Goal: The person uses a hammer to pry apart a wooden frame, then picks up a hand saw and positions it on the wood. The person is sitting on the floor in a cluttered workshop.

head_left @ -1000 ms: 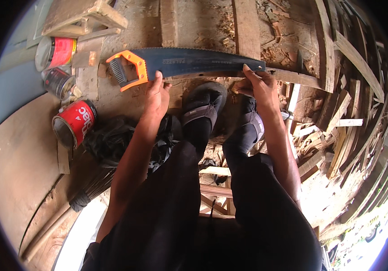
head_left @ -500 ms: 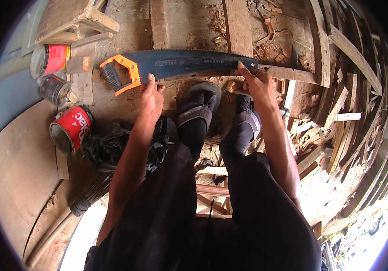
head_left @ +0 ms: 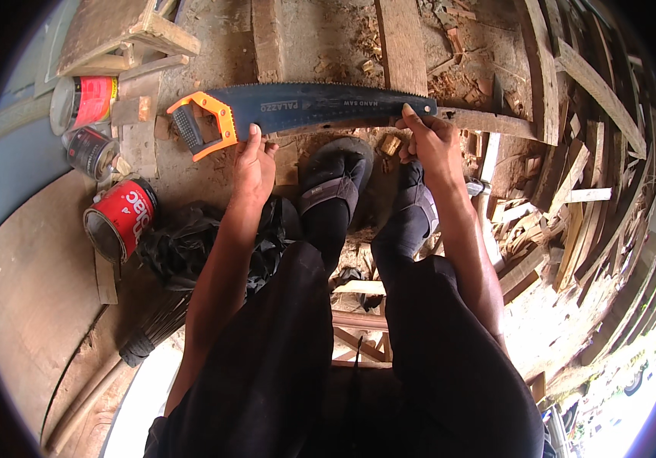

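A hand saw (head_left: 305,105) with a dark blue blade and an orange and black handle lies level across my view, its toothed edge facing away from me. Its handle points left and its narrow tip right. My left hand (head_left: 255,164) pinches the blade's near edge beside the handle, thumb on top and fingers underneath. Close to the tip, my right hand (head_left: 433,145) grips the blade with the thumb on its upper face and the other fingers curled below. Both feet, in dark shoes, are under the saw.
At the left stand a red can (head_left: 122,217), a small dark can (head_left: 93,151) and a red-labelled container (head_left: 93,101). A wooden stool-like piece (head_left: 114,34) is at the far left. Wooden planks (head_left: 403,46) lie beyond the saw; scrap wood (head_left: 572,183) piles up right. A black bag (head_left: 183,248) sits by my left forearm.
Almost nothing differs. The saw stays between both hands in the same place, and my right hand and wrist have shifted very slightly left.
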`<state>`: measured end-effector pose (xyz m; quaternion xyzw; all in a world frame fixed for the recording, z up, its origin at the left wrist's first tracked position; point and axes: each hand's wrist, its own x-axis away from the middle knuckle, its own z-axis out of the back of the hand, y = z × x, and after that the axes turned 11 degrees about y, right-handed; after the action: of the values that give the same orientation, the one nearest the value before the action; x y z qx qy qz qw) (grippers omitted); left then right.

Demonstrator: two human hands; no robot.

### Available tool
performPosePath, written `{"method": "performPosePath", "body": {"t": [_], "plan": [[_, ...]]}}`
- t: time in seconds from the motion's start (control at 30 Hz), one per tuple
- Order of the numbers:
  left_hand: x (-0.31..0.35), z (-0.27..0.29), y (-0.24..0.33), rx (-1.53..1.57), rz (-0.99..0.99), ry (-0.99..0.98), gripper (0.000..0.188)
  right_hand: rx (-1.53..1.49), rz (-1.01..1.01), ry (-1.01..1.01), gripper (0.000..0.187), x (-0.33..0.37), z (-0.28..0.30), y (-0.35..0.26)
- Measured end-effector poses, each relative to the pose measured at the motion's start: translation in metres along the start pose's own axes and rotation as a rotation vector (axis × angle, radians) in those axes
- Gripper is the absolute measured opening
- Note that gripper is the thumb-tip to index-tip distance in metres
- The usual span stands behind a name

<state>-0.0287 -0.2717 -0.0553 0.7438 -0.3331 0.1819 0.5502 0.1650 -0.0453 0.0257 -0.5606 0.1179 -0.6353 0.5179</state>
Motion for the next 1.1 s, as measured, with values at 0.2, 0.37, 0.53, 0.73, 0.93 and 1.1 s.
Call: {"method": "performPosePath", "body": {"t": [0.2, 0.37, 0.53, 0.73, 0.93, 1.1], "plan": [[-0.003, 0.006, -0.001, 0.007, 0.008, -0.009, 0.019, -0.023, 0.0, 0.006, 0.04, 0.005, -0.002, -0.005], [-0.002, 0.003, 0.0, -0.001, 0.008, 0.002, 0.019, -0.028, -0.007, 0.017, 0.04, 0.005, -0.001, -0.004], [-0.002, 0.005, 0.0, 0.009, 0.01, -0.012, 0.019, -0.026, -0.013, 0.032, 0.039, 0.006, -0.004, -0.006], [-0.001, 0.002, 0.0, 0.003, 0.019, -0.013, 0.018, -0.05, -0.015, 0.067, 0.041, 0.005, -0.006, -0.005], [-0.001, 0.004, 0.0, 0.003, 0.009, -0.021, 0.017, 0.131, 0.153, 0.131, 0.051, 0.009, -0.006, -0.002], [0.0, 0.001, -0.001, 0.013, 0.003, -0.012, 0.017, 0.151, 0.177, 0.101, 0.055, 0.01, -0.004, -0.002]]}}
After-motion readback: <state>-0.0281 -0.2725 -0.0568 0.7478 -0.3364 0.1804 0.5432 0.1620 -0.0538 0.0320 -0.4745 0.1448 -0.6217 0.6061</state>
